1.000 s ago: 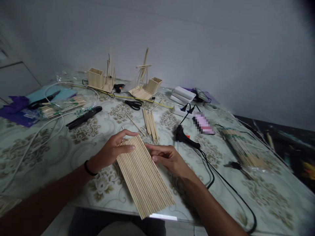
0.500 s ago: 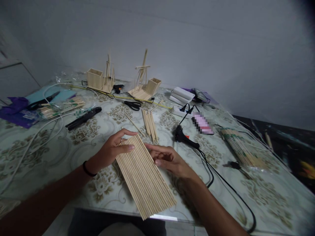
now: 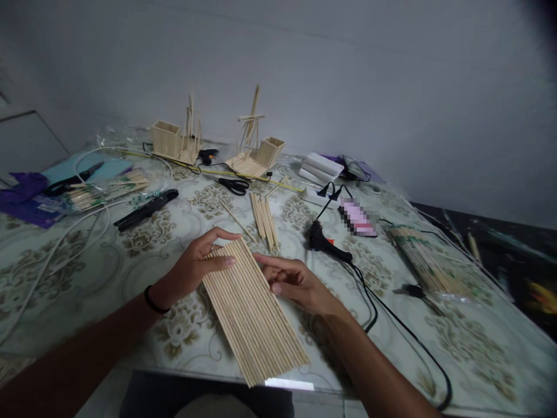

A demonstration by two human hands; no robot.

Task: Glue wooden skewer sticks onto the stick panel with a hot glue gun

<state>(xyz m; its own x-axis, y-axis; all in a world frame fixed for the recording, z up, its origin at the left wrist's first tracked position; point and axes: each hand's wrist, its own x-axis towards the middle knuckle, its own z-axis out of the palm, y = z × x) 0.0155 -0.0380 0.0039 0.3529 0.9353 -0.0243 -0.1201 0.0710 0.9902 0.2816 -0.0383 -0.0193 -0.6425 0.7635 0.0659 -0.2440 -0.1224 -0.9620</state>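
Observation:
A flat panel of pale wooden sticks [image 3: 256, 316], laid side by side, slants toward the table's front edge. My left hand [image 3: 204, 258] grips its far end, thumb on top and the other fingers partly hidden behind and below. At the panel's right edge, my right hand [image 3: 291, 281] has its thumb and bent fingers closed on the side; some fingertips are hidden. Just beyond the panel lie several loose sticks [image 3: 264, 223] and one single stick [image 3: 237, 219]. A black glue gun [image 3: 327, 245] rests right of them, its cable running toward the front.
Two stick-built models with boxes [image 3: 165, 139] [image 3: 270, 152] stand at the back. Black scissors [image 3: 234, 186], a black elongated tool [image 3: 147, 210], a power strip [image 3: 319, 197], a pixelated phone-like object [image 3: 358, 218] and bagged sticks [image 3: 426, 261] lie around on the patterned table [image 3: 130, 296].
The panel and both hands appear shifted very slightly left, much as the whole view is. The grip of both hands looks the same.

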